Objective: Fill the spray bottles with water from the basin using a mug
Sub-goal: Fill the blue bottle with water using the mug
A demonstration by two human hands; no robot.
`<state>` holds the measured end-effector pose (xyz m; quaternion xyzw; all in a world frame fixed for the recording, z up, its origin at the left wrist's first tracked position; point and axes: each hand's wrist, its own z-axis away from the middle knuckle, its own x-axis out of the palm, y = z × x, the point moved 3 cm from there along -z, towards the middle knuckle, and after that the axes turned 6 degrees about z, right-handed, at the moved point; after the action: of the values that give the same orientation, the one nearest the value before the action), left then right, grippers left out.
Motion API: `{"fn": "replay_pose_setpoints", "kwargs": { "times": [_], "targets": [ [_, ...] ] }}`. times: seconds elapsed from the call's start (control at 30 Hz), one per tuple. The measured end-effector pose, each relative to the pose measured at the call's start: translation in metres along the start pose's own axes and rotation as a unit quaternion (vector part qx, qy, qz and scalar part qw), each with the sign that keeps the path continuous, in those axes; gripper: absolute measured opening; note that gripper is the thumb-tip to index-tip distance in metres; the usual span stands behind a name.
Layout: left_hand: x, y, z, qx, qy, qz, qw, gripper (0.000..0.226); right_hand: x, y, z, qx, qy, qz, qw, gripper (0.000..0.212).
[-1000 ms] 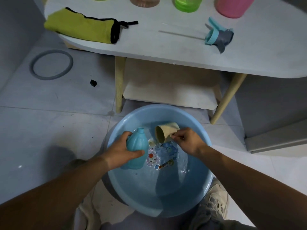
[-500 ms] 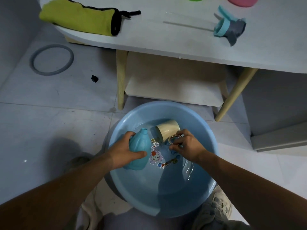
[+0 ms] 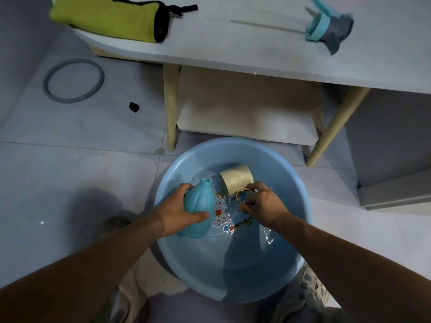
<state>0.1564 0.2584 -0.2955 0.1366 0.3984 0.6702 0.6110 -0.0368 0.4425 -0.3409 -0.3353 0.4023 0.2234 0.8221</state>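
Where the white table (image 3: 233, 50) crossed the top of the view, a round blue basin (image 3: 292, 187) stood on the tiled floor just in front of its legs, holding shallow water over a cartoon sticker (image 3: 220, 217) on its bottom. A yellow-green cloth (image 3: 109, 17) with black trim lay on the table's left end. A grey ring (image 3: 73, 80) lay flat on the floor to the left, well apart from the basin. Inside the basin, at its left, the capless blue spray bottle (image 3: 200, 203) was tilted, its open neck pointing up and away from the person. The left hand (image 3: 175, 214) gripped its body, thumb across the near side. The right hand (image 3: 264, 208) pinched the gold ring handle of the cream mug (image 3: 235, 179), which was tipped on its side low over the water, mouth turned toward the bottle's neck and just beside it. A teal and grey spray head (image 3: 328, 31) with its dip tube lay on the table's right part. A small black object (image 3: 133, 107) sat on the floor between ring and table leg.
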Motion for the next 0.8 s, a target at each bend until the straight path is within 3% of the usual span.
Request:
{"fn": "replay_pose_setpoints", "kwargs": {
  "times": [0.23, 0.33, 0.43, 0.53, 0.67, 0.8],
  "targets": [
    [-0.002, 0.001, 0.002, 0.014, 0.018, 0.017, 1.0, 0.093, 0.007, -0.001, 0.0, -0.025, 0.009, -0.022, 0.999, 0.023],
    [-0.004, 0.005, 0.006, 0.024, 0.032, 0.019, 0.999, 0.091, 0.005, -0.004, 0.002, -0.008, 0.031, -0.12, 0.992, 0.01],
    [-0.004, 0.007, 0.01, 0.04, 0.041, 0.026, 0.998, 0.075, 0.002, -0.009, 0.005, 0.049, 0.018, -0.342, 0.938, 0.02],
    [-0.004, 0.009, 0.016, 0.058, 0.049, 0.033, 0.997, 0.07, -0.004, -0.012, 0.012, 0.068, -0.003, -0.485, 0.872, 0.026],
    [-0.006, 0.016, 0.027, 0.086, 0.047, 0.049, 0.994, 0.072, -0.019, -0.017, 0.02, 0.064, -0.001, -0.584, 0.809, 0.028],
    [-0.009, 0.025, 0.037, 0.109, 0.052, 0.045, 0.992, 0.075, -0.053, -0.024, 0.033, 0.036, -0.001, -0.607, 0.794, 0.022]
  ]
}}
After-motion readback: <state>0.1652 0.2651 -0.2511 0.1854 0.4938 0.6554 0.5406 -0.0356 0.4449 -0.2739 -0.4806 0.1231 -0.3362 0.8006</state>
